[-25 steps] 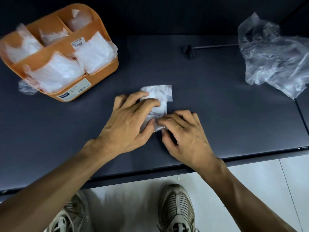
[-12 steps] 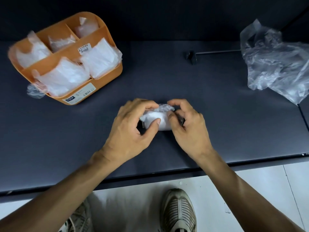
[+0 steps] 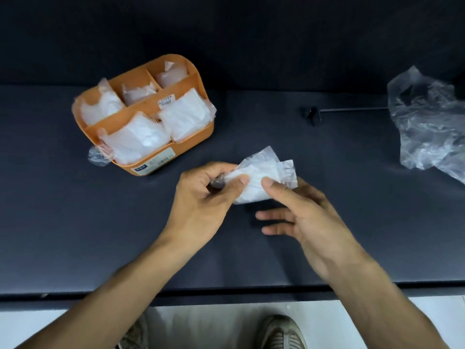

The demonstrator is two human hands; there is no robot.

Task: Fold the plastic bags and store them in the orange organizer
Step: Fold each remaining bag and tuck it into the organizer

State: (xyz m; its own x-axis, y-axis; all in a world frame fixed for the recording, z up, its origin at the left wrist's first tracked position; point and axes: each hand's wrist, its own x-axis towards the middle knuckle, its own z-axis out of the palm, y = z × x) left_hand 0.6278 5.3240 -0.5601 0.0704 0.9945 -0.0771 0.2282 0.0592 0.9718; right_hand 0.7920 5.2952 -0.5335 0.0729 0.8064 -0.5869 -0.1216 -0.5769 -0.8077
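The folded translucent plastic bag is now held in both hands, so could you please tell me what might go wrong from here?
1. The folded translucent plastic bag is pinched only by the left hand and the right hand's thumb; its loose flap may spring open.
2. The orange plastic organizer looks full in every compartment, so pushing in another bag could dislodge stored bags; one already hangs outside its left corner.

dark table (image 3: 75,222) carries orange organizer (image 3: 161,161), loose bags (image 3: 427,132), perhaps a clamp (image 3: 312,114).
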